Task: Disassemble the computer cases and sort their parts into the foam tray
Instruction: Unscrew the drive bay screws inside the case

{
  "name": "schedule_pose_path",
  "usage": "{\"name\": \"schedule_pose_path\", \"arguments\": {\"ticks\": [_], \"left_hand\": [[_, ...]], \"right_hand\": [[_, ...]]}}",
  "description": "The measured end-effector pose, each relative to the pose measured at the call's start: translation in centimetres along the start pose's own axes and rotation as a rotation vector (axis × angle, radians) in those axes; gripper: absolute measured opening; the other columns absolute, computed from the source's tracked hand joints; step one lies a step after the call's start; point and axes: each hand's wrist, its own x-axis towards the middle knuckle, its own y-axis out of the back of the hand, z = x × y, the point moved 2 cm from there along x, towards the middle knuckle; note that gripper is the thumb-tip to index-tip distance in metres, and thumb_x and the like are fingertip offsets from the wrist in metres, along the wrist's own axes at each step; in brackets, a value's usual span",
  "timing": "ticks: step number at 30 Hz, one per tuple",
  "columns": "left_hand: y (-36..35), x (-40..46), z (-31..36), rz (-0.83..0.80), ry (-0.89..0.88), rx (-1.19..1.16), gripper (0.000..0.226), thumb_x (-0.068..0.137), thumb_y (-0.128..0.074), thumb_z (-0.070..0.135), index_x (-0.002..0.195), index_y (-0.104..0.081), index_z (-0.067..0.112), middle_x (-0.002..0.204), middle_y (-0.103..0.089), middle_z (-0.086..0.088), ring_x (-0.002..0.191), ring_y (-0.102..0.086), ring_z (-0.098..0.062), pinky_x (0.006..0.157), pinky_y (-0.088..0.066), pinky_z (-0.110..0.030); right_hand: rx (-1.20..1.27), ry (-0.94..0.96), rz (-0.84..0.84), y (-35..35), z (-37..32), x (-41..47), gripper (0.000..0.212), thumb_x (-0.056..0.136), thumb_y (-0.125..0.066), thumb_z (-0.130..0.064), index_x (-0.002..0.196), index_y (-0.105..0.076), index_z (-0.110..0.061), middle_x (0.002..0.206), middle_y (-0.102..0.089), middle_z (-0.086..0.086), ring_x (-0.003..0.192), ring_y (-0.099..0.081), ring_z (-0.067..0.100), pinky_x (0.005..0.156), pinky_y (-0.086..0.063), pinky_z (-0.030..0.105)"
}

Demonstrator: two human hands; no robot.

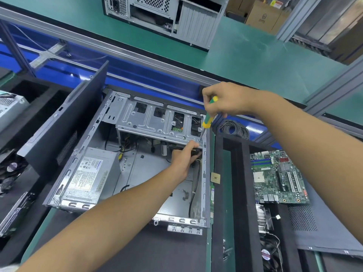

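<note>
Directly below us the open computer case (137, 169) lay on its side on the green bench (245, 61), its silver power supply (92, 173) seated in the near-left corner and the metal drive cage (157, 120) spanning the far end. Our right hand (225, 101) pinched the top of a green-and-yellow screwdriver (208, 118), its grip clamped on the handle, the tip standing on a screw at the cage's right edge. Our left hand (184, 158) reached inside just under that edge, fingers curled on something dark that we could not make out. A dark side panel (64, 122) leaned against the case's left side. To the right, the black foam tray (241, 183) held a green motherboard (279, 177), with a heatsink (262, 218) and fan nearer us. A coil of grey cable (233, 128) lay beyond the tray. Another case (167, 16) stood at the far side of the bench.
</note>
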Motion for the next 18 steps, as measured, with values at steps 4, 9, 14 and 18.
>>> {"name": "schedule_pose_path", "arguments": {"ticks": [4,9,14,18], "left_hand": [[0.0,0.0,0.0,0.000,0.000,-0.017,0.014,0.084,-0.076,0.009,0.087,-0.066,0.001,0.087,-0.074,-0.010,0.074,-0.076,-0.016,0.070,-0.060,-0.019],[-0.1,0.1,-0.1,0.002,0.002,-0.009,0.013,0.084,-0.076,0.010,0.087,-0.066,0.002,0.085,-0.075,-0.008,0.073,-0.076,-0.014,0.080,-0.061,-0.022],[0.0,0.2,-0.1,0.015,-0.002,-0.029,0.015,0.083,-0.077,0.008,0.090,-0.066,0.000,0.086,-0.075,-0.010,0.074,-0.076,-0.016,0.070,-0.060,-0.021],[0.0,0.2,0.0,0.009,-0.003,-0.032,0.016,0.083,-0.078,0.008,0.089,-0.066,0.000,0.086,-0.075,-0.010,0.073,-0.076,-0.016,0.070,-0.061,-0.021]], "right_hand": [[-0.020,0.039,-0.029,-0.2,0.0,0.1,0.031,0.074,-0.052,0.006,0.077,-0.069,-0.020,0.083,-0.066,-0.003,0.073,-0.058,0.021,0.069,-0.054,0.044],[-0.113,0.018,-0.059,-0.1,0.6,0.4,0.033,0.077,-0.064,-0.001,0.098,-0.055,-0.024,0.090,-0.064,0.015,0.078,-0.059,0.037,0.064,-0.051,0.052],[-0.244,-0.020,0.005,-0.1,0.8,0.6,0.012,0.089,-0.059,-0.033,0.082,-0.052,-0.025,0.078,-0.059,0.000,0.072,-0.051,0.020,0.058,-0.036,0.035],[-0.356,-0.029,0.048,0.2,0.8,0.6,0.021,0.095,-0.046,-0.035,0.077,-0.047,-0.025,0.078,-0.059,-0.003,0.075,-0.052,0.021,0.057,-0.030,0.032]]}}
